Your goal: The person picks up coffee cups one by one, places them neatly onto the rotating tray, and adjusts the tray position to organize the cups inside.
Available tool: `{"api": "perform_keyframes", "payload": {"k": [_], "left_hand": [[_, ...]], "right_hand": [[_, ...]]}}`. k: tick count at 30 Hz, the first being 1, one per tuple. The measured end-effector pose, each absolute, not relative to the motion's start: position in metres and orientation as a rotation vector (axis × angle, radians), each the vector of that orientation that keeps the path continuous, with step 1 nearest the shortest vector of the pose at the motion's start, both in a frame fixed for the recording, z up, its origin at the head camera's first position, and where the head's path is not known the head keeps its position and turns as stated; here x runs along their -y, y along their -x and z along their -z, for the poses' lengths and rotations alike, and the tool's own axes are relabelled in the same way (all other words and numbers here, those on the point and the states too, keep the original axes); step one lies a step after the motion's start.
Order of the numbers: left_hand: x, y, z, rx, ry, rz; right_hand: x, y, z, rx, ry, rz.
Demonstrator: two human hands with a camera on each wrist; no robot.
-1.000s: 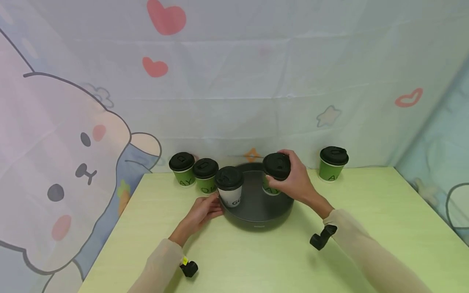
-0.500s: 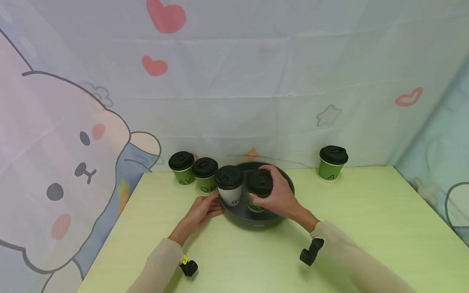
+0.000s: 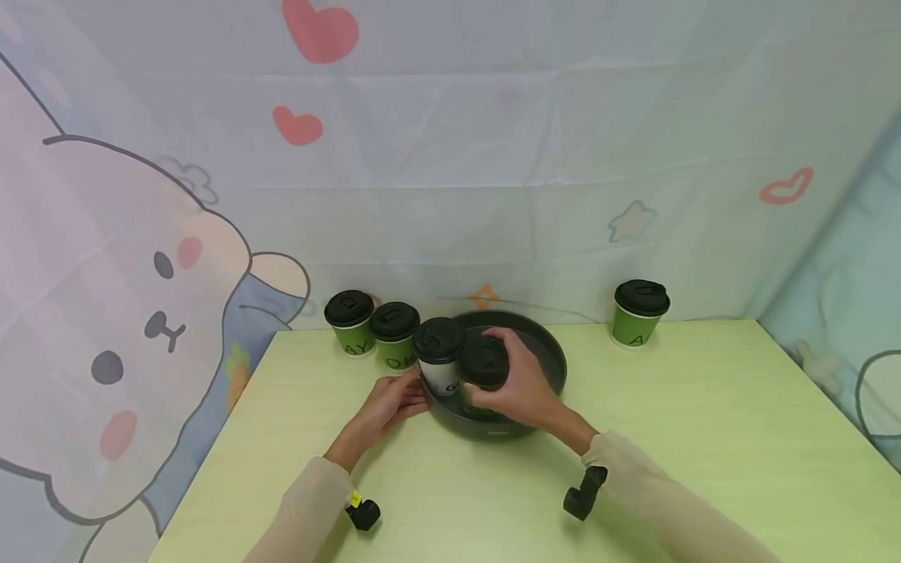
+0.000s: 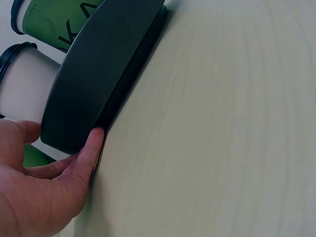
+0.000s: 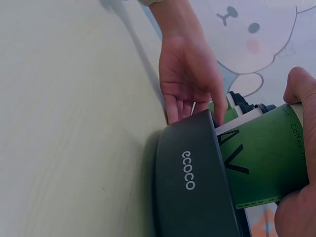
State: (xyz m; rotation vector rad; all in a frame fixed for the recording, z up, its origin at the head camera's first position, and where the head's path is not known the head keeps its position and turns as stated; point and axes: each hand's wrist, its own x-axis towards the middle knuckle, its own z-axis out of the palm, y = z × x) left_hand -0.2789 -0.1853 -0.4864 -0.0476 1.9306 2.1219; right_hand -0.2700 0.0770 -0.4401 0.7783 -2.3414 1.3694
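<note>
A round dark grey tray [image 3: 552, 356] with a raised wall stands on the table; "ecoco" is printed on its side in the right wrist view. My left hand [image 3: 387, 407] holds its left edge, thumb at the rim and fingers against the outer wall. In my right hand [image 3: 524, 387] is a green paper coffee cup [image 5: 266, 158] with a black lid, gripped around its side, upright inside the tray. Close beside it in the tray stands a white paper cup [image 3: 439, 378] with a black lid. The green cup's base is hidden in the head view.
Two green lidded cups, one far left [image 3: 353, 338] and one nearer the tray [image 3: 396, 352], stand left of it. Another green cup [image 3: 636, 327] stands at the back right. A printed cloth [image 3: 450, 156] hangs behind the table [image 3: 676, 422]. Small black devices are on both wrists.
My right hand has carried the green cup left and nearer across the tray, up to the white cup. My left hand has stayed at the tray's edge.
</note>
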Motion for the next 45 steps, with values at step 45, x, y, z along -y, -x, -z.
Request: {"api": "perform_keyframes", "payload": {"k": [45], "left_hand": [[0.1835,0.2770,0.4850,-1.942,0.031,-2.115]], "right_hand": [[-0.0829,0.2648,0.4381,2.518,-0.920,-1.333]]}}
